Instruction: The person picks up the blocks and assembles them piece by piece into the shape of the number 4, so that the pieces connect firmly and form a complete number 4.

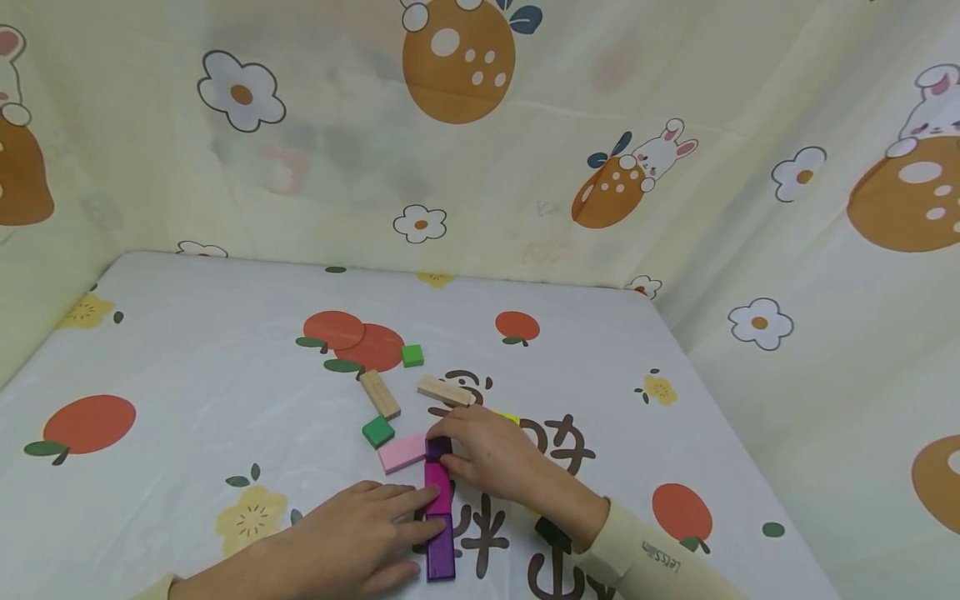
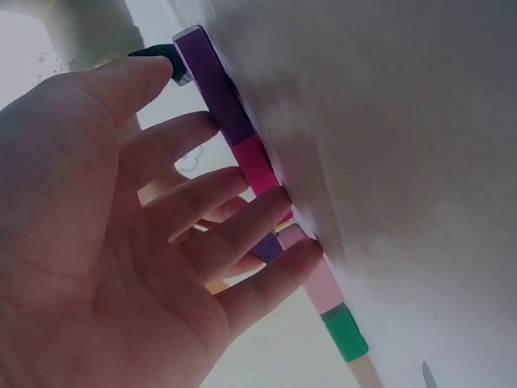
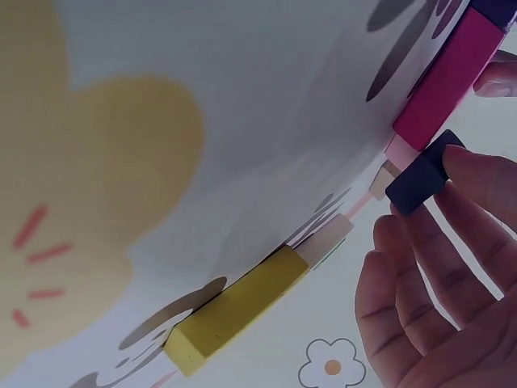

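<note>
My right grip (image 1: 489, 451) pinches the dark block (image 1: 438, 449) at the far end of the magenta block (image 1: 437, 487), just beside the pink block (image 1: 401, 452). My left grip (image 1: 356, 533), fingers outstretched, touches the magenta block and the purple block (image 1: 441, 557). These are smooth, sharp-cornered oblongs; beyond sit a squarish green block (image 1: 378, 432) and a grained wooden block (image 1: 380, 394). The counter (image 1: 202, 350) spreads wide on both sides, its far edge well apart.

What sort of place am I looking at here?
Likely a tabletop play corner, closed off by cloth; which room, I can't tell. Rabbit-print curtains hang behind and beside a fruit-print tabletop, with coloured blocks on it.
</note>
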`<action>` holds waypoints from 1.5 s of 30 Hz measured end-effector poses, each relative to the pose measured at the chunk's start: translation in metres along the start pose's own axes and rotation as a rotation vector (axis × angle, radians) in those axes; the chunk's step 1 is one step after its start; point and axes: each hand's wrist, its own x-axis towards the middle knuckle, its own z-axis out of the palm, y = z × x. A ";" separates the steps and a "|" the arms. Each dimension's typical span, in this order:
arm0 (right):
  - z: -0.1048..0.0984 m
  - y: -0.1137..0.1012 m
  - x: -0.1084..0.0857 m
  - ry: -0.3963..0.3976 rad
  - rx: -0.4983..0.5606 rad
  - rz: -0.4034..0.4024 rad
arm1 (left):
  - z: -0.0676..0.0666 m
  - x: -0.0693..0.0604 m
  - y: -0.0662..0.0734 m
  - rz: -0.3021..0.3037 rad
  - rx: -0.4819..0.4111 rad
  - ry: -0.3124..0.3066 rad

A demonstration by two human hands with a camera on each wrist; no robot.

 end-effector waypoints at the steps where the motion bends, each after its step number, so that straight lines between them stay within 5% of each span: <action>1: 0.000 0.000 0.000 0.000 0.001 0.004 | 0.000 0.000 0.000 0.000 0.000 -0.001; 21: 0.000 0.002 0.001 0.032 -0.011 0.049 | 0.002 -0.002 -0.002 0.021 0.005 0.026; 45: 0.006 0.000 0.006 0.030 0.069 -0.039 | 0.000 -0.002 0.000 0.012 0.007 0.021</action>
